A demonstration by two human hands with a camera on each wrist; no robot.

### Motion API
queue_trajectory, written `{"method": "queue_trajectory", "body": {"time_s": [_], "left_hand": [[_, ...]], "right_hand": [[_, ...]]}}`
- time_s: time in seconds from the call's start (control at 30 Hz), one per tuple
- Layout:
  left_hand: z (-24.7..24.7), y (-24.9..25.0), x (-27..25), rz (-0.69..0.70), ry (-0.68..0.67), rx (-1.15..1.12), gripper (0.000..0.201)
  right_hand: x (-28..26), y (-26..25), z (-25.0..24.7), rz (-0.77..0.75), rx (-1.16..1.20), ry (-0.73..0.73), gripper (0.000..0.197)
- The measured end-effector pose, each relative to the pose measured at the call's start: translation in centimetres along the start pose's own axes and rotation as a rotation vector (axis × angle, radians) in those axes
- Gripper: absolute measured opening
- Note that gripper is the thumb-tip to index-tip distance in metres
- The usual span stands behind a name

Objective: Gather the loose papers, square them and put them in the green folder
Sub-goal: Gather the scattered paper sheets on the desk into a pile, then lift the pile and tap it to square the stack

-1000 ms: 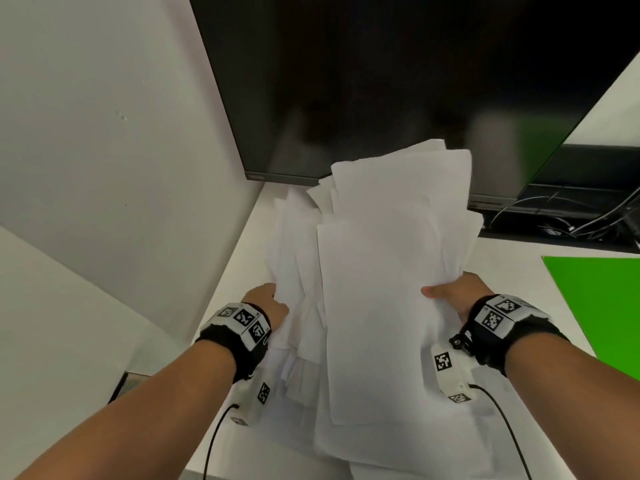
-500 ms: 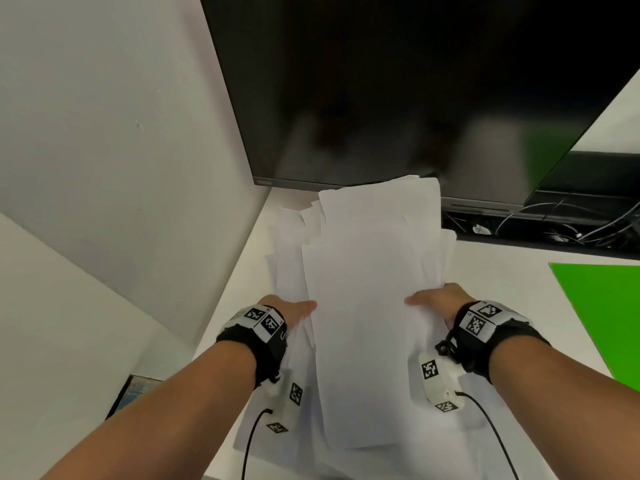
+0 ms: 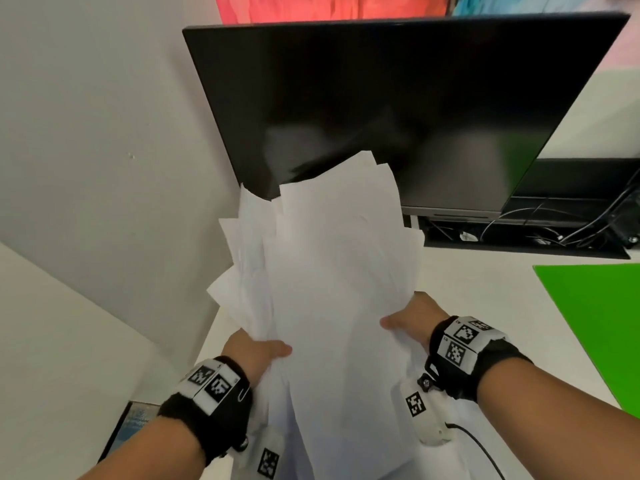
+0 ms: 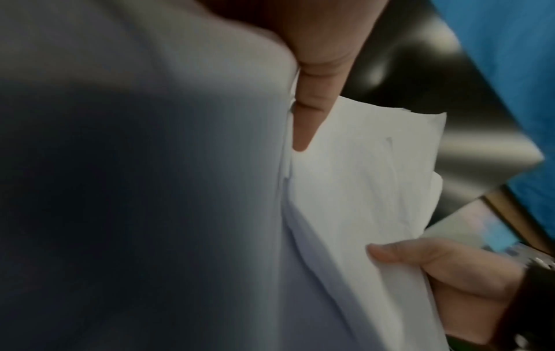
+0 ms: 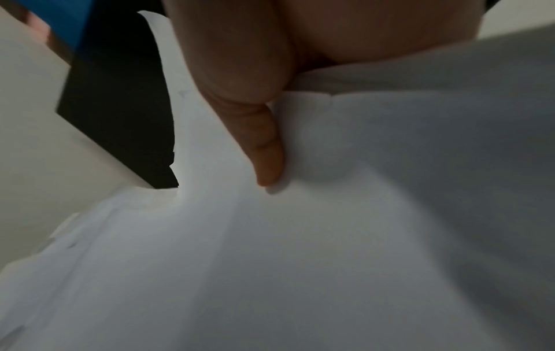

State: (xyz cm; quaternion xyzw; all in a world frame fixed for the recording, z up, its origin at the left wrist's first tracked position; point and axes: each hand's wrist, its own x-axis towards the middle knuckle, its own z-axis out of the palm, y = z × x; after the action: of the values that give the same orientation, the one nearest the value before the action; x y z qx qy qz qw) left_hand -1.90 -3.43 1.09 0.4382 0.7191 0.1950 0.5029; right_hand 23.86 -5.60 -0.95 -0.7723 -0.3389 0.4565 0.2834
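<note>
Left hand (image 3: 254, 353) and right hand (image 3: 414, 320) grip opposite edges (thumbs on top), forearms outstretched

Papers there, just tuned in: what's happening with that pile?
A person holds a stack of loose white papers raised off the white desk, left hand gripping its left edge, right hand its right, thumbs on top. The sheets are fanned and uneven, not squared. The green folder lies on the desk to the right, untouched. A dark monitor stands behind.
</note>
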Motion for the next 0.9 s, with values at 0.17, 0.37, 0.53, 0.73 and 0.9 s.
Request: {"method": "queue_trajectory", "body": {"time_s": [0.17,0.37,0.53,0.73,0.9], "left_hand": [[-1.6,1.2,-3.8,0.223,0.024,-0.188,0.028],[-2.3,7.1,-6.4,0.596,-0.083,-0.346,0.03],[1.3,12.3,-6.1,0.678,0.014,-0.348,0.017],[2.3,14.7,-7.5,0.92,-0.069,-0.387,0.02],[3.4,14.2,-5.5,0.854,-0.091,-0.341,0.027]], "right_hand": [[-3.3,-1.5,-2.6,-0.144,0.263,0.004,0.037],[-6.1,-4.4,-7.1,-0.425,0.642,0.015,0.057],[-7.3,-7.3,-8.0,-0.437,0.684,0.312,0.027],[-8.6,-7.7,-9.6,-0.578,0.699,0.435,0.041],[-7.3,-6.0,-10.2,-0.595,0.756,0.383,0.036]]}}
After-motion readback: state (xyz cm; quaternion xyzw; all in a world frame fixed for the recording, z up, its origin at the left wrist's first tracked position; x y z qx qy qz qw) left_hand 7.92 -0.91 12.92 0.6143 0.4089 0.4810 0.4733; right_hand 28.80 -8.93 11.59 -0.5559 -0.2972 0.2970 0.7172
